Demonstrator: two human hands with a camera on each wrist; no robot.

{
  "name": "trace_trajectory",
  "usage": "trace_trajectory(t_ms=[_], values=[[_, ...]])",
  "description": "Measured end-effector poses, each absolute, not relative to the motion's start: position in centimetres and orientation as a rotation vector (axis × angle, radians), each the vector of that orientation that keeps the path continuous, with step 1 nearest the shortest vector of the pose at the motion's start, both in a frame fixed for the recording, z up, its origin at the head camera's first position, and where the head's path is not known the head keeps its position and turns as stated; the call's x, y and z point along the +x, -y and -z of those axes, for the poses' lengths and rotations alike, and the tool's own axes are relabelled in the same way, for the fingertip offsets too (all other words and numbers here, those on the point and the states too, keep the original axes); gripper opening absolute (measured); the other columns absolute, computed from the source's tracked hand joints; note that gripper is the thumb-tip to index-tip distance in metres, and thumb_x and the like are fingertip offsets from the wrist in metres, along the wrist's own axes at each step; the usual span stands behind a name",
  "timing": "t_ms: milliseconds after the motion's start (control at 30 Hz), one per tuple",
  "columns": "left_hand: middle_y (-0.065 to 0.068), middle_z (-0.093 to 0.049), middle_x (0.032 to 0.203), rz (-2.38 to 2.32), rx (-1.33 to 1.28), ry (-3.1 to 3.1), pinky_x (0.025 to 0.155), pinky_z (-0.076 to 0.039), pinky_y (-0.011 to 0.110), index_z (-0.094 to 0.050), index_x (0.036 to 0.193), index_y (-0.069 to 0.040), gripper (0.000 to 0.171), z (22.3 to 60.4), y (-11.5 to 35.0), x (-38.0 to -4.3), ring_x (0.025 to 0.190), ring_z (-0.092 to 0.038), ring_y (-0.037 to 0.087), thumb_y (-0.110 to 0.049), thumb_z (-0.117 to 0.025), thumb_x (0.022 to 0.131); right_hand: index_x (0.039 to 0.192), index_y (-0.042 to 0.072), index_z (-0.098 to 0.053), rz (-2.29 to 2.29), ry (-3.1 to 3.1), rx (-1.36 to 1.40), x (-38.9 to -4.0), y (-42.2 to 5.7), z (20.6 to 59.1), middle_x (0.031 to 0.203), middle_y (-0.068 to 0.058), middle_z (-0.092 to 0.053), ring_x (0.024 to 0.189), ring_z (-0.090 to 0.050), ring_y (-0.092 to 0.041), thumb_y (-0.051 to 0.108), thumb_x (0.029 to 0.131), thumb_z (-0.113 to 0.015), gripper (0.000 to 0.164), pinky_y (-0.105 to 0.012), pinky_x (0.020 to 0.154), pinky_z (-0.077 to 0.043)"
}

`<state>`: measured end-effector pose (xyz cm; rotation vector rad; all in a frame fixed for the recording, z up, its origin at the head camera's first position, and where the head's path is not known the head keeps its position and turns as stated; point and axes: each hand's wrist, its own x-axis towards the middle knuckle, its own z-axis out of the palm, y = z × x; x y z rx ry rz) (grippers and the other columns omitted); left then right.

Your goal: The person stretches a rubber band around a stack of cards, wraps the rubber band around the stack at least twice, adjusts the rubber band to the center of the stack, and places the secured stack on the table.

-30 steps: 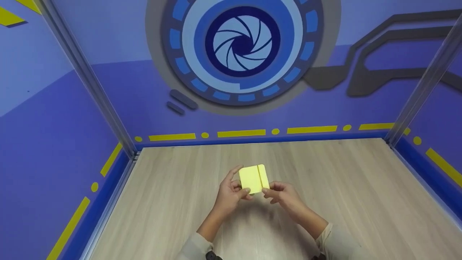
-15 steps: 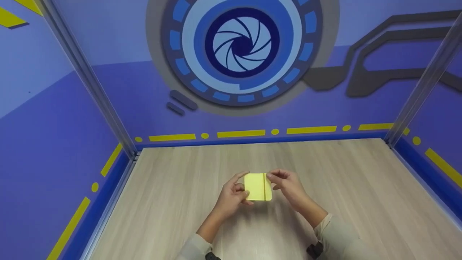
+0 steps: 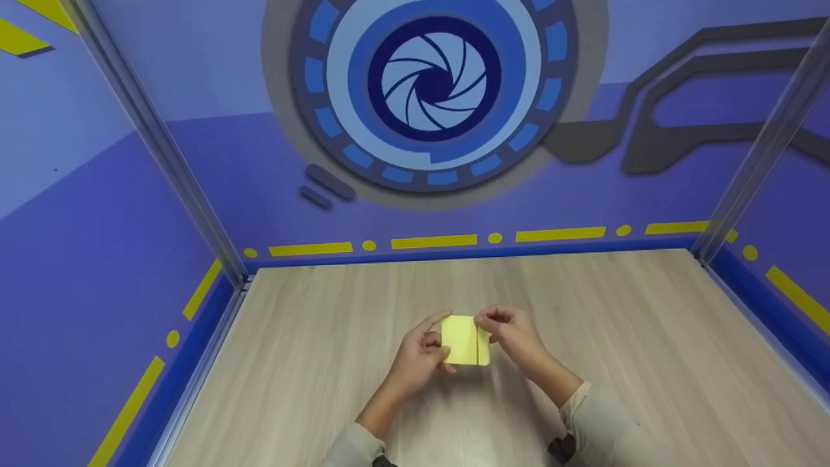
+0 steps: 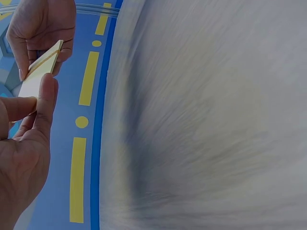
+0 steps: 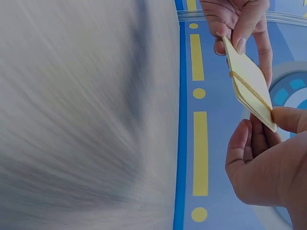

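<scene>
Holds yellow pad [image 3: 459, 340] by left edge in left hand [image 3: 415, 355], far edge in right hand [image 3: 517, 334] — well short of back wall [image 3: 224, 168].

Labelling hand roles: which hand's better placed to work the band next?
Right, probably. The right hand has its grip at the upper end of the band, while the left hand holds the yellow pad by its left side, away from the band, and could steady it.

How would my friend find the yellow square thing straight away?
Find the wood-grain table. Above it, between the left hand and right hand, is the yellow pad. Unlike the yellow wall stripes, it's square and crossed by a darker band.
</scene>
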<state>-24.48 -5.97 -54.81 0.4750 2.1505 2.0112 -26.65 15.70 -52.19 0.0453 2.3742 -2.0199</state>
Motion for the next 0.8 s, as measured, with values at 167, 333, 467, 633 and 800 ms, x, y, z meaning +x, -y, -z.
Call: trace_trajectory(t_ms=[167,333,467,633,800], values=[[0.003,-0.059,0.09,-2.011,0.477,-2.149,0.075,-0.067,0.039,-0.051,0.157,-0.02,0.065,54.66,5.87,-24.55,0.075,-0.071,0.016,0.009,-0.057,0.099,0.101,0.003,-0.076,1.983,-2.389,0.015,-26.58,-15.84,52.1,0.096,-0.006,-0.073,0.091,-0.065,-0.019,0.016,0.099,-0.071,0.014,-0.031,0.079,-0.056],[0.002,-0.058,0.088,-2.011,0.489,-2.143,0.071,-0.066,0.034,-0.052,0.156,-0.021,0.065,54.39,5.66,-24.6,0.075,-0.069,0.016,0.009,-0.057,0.099,0.103,0.003,-0.077,1.963,-2.382,-0.02,-26.78,-16.14,52.05,0.097,-0.008,-0.073,0.091,-0.066,-0.02,0.017,0.099,-0.071,0.015,-0.032,0.08,-0.055],[0.002,-0.06,0.089,-1.992,0.479,-2.161,0.072,-0.066,0.036,-0.052,0.156,-0.025,0.066,54.34,5.66,-24.45,0.076,-0.069,0.017,0.009,-0.057,0.099,0.106,0.003,-0.077,1.937,-2.347,-0.048,-27.0,-16.36,52.02,0.099,-0.007,-0.074,0.091,-0.067,-0.021,0.018,0.1,-0.071,0.017,-0.033,0.082,-0.055],[0.004,-0.061,0.09,-1.996,0.472,-2.172,0.073,-0.067,0.039,-0.052,0.156,-0.026,0.066,54.44,5.71,-24.41,0.076,-0.069,0.017,0.008,-0.057,0.1,0.11,0.003,-0.076,1.912,-2.325,-0.062,-27.0,-16.45,51.77,0.102,-0.007,-0.074,0.093,-0.068,-0.02,0.021,0.102,-0.07,0.021,-0.032,0.083,-0.057],[0.003,-0.059,0.088,-2.014,0.47,-2.176,0.075,-0.067,0.042,-0.053,0.155,-0.027,0.065,54.58,5.87,-24.43,0.075,-0.069,0.016,0.008,-0.058,0.1,0.111,0.004,-0.075,1.909,-2.322,-0.053,-26.95,-16.42,51.7,0.104,-0.007,-0.073,0.095,-0.067,-0.02,0.022,0.103,-0.069,0.02,-0.032,0.082,-0.057]])
